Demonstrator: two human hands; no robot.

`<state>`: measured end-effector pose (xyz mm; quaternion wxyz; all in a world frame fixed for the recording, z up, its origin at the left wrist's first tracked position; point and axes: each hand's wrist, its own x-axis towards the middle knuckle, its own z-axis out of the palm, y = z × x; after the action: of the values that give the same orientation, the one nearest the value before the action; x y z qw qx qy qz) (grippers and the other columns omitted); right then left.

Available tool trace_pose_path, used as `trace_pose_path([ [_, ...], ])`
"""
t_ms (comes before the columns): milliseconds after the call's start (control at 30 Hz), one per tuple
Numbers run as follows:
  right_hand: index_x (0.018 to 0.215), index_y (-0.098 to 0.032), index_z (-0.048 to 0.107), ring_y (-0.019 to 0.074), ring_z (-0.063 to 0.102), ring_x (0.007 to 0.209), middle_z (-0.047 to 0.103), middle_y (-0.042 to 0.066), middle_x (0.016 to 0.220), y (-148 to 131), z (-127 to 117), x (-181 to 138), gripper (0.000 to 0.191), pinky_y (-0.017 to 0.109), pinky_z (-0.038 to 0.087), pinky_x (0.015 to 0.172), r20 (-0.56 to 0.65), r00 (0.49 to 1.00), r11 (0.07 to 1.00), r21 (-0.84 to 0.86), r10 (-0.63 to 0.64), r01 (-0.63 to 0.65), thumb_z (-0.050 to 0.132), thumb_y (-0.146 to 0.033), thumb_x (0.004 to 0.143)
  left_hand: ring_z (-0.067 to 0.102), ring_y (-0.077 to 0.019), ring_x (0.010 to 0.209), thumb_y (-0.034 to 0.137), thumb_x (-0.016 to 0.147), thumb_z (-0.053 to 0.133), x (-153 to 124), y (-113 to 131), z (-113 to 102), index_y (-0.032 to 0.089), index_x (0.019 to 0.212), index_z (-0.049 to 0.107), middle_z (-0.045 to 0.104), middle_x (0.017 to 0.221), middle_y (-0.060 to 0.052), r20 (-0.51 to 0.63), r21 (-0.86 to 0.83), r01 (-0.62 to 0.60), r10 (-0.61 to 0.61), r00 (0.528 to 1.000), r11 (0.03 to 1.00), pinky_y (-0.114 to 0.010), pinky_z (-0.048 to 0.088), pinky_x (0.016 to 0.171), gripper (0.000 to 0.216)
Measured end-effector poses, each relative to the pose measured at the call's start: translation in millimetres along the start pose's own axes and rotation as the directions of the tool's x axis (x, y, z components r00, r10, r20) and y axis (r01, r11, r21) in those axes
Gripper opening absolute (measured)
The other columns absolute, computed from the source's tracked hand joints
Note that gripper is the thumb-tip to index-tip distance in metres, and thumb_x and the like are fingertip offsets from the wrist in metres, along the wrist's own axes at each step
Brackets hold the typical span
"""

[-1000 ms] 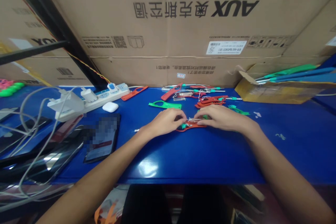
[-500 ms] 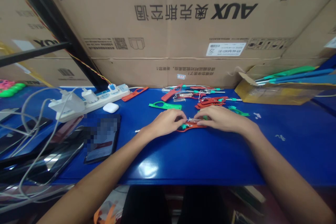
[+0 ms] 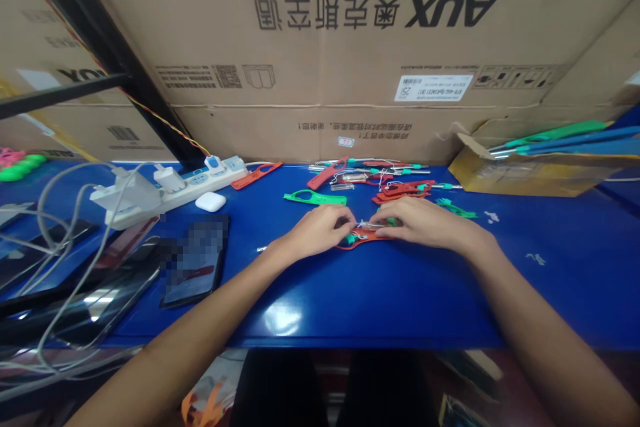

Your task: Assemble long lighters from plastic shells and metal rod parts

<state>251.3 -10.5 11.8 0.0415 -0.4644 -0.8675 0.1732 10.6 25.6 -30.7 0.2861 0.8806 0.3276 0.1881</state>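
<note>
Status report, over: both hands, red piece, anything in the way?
Left hand, right hand: both at red piece, grips unclear. Red piece partly covered. Green piece beyond left hand, seemingly not blocking.

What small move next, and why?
I'd probably nudge the clear piece gently down with the right hand while the left hand steadies the red handle: both hands' fingertips are at the handle, with the clear piece showing between them. Whether it's seated is too small to tell.
</note>
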Motion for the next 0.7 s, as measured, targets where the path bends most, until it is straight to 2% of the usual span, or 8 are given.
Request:
trace_pose_path([
  [367,0.112,-0.028,0.077,0.0239,0.066,0.086,0.075,0.006,0.095,-2.1,0.6,0.1,0.034,0.032,0.043,0.071,0.008,1.000,0.999,-0.034,-0.008,0.008,0.055,-0.049,0.099,0.065,-0.0142,0.074,0.019,0.095,0.052,-0.4,-1.6,2.0,0.015,0.093,0.069,0.072,0.089,-0.005,0.016,-0.107,-0.015,0.016,1.000,0.994,-0.026,0.049,0.067,0.018],
  [700,0.108,-0.028,0.079,0.0238,0.064,0.084,0.074,0.006,0.089,3.8,0.8,2.1,0.033,0.035,0.045,0.079,0.027,0.998,0.993,0.109,-0.049,0.045,0.058,-0.050,0.097,0.064,-0.0137,0.075,0.019,0.095,0.054,0.3,-3.7,6.4,0.015,0.093,0.069,0.071,0.089,-0.004,0.002,-0.117,-0.047,0.047,0.999,0.992,-0.027,0.049,0.070,0.016],
])
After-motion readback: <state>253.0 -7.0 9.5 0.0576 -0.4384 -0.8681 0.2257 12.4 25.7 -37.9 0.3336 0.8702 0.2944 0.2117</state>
